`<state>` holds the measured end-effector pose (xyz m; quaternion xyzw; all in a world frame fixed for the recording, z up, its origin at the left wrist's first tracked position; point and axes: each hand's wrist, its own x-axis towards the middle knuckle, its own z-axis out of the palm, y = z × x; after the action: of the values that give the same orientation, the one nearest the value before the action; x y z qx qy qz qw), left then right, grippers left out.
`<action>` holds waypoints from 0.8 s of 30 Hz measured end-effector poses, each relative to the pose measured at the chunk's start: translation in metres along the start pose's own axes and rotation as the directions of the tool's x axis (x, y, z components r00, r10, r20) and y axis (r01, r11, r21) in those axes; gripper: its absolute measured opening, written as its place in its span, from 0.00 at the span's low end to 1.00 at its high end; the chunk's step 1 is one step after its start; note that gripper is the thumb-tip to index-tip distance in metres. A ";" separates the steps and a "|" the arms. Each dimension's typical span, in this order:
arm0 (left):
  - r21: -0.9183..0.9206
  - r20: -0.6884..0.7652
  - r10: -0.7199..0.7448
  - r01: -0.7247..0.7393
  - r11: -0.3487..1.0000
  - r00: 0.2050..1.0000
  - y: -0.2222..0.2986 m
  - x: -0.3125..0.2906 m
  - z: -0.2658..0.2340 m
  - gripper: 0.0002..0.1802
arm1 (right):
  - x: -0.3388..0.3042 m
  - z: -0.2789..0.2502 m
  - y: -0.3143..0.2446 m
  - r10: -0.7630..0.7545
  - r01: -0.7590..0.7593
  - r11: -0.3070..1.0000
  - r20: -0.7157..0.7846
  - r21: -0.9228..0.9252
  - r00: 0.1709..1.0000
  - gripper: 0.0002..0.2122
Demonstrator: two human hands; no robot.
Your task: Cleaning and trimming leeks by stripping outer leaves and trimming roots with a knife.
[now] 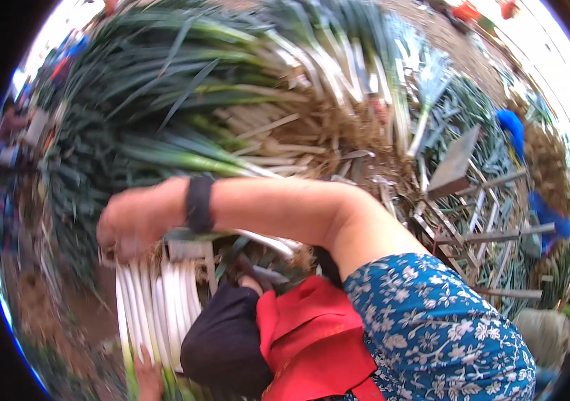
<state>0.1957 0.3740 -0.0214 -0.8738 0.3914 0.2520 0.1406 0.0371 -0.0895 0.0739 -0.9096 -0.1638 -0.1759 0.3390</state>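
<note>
Several leeks (158,307) lie side by side at the lower left, white stems toward me and their roots at the upper end. My left hand (148,379) rests on their green part, fingers stretched out along the stalks; its lower part is cut off by the picture's edge. Across the view reaches my right arm, with a dark band (199,204) at the wrist. My right hand (134,220) hangs over the root ends of these leeks. Motion smears it, and its fingers and anything in them cannot be made out. A pale flat piece (191,250) sits beside the roots.
A large pile of leeks (184,93) spreads beyond my arm, roots toward the middle. At the right stands a frame of metal bars (492,237) with a flat plate (455,164). Blue plastic (512,134) lies farther right. A red apron (315,334) covers my lap.
</note>
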 end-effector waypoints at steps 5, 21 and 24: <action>0.263 0.394 -0.145 0.040 0.964 0.908 0.081 -0.013 -0.084 0.40 | -0.237 -0.142 0.104 0.679 -0.695 0.703 -0.430 0.149 0.595 0.16; -0.064 -0.243 0.266 -0.289 0.955 0.933 0.324 0.157 -0.204 0.16 | -0.757 -0.049 0.191 0.118 -0.380 -0.330 -0.362 0.864 -0.925 0.12; -0.086 -0.046 0.487 -0.489 0.868 0.872 0.488 0.163 -0.189 0.16 | -0.778 -0.055 0.196 0.117 -0.318 -0.387 -0.296 0.866 -0.948 0.14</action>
<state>-0.0175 -0.1286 0.0225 -0.7552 0.5884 0.2875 0.0264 -0.5809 -0.4064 -0.3318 -0.1920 0.9299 -0.2473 0.1932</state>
